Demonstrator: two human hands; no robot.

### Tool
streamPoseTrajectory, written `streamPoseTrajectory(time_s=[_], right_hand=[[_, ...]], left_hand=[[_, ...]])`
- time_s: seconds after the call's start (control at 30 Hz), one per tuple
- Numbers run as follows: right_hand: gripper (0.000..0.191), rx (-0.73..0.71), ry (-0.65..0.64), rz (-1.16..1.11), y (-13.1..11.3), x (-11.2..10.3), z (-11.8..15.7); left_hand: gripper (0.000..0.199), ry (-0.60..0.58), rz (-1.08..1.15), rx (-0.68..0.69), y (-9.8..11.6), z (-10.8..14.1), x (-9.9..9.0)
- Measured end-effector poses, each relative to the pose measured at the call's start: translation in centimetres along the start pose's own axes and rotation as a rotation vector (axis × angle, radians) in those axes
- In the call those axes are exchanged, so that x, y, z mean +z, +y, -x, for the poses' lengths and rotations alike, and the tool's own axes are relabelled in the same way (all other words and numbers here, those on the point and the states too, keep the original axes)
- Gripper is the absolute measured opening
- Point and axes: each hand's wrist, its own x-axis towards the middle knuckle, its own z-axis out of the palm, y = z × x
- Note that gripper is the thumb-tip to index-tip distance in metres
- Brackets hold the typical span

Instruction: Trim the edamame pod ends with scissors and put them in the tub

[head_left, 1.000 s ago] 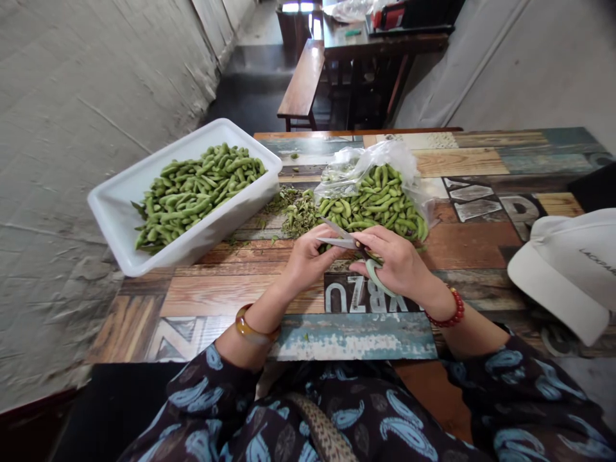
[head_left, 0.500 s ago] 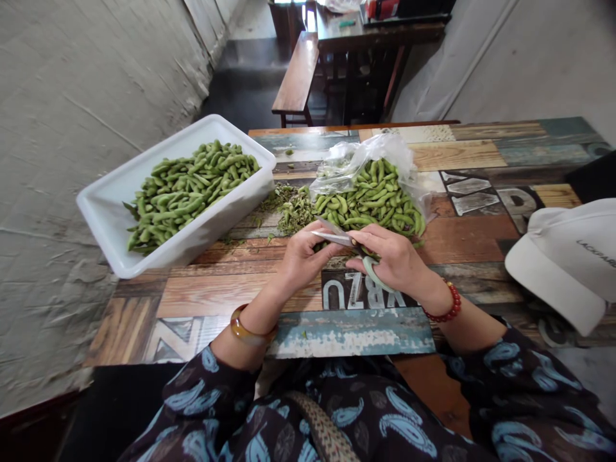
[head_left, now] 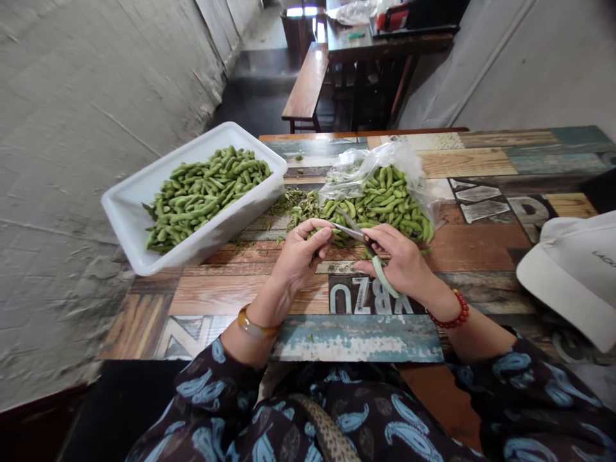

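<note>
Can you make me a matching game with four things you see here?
Things:
1. metal scissors with pale green handles
2. white rectangular plastic tub
3. red round-beaded bracelet
4. white cap with dark lettering

Places and states:
A. around the right wrist
B. at the picture's right edge
C. in the right hand
D. holding green pods

Pairs: 1-C, 2-D, 3-A, 4-B

Right hand (head_left: 403, 262) gripping scissors (head_left: 353, 233); green pods (head_left: 206, 196) heaped in tub (head_left: 240, 213).

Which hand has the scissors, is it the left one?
No, the right hand is the one holding the scissors, with its fingers at their handle end.
</note>
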Motion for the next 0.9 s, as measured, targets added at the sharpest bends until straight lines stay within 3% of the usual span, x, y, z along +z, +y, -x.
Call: streamPoseTrajectory(time_s=[0.2,0.47,0.9], right_hand=[[0.052,-0.065,-0.055,0.093,-0.6,-0.1,-0.1],[0.051,-0.106,-0.030,0.130,-0.7,-0.1,-0.1],[0.043,-0.082,-0.063,0.116,-0.8,-0.2,0.0]], left_hand=[[0.035,-0.014,0.043,-0.060,-0.7,0.1,0.4],[0.036,-0.066,0.025,-0.115,-1.0,0.7,1.3],[0.036,-0.071,0.062,-0.104,-1.2,0.7,1.3]])
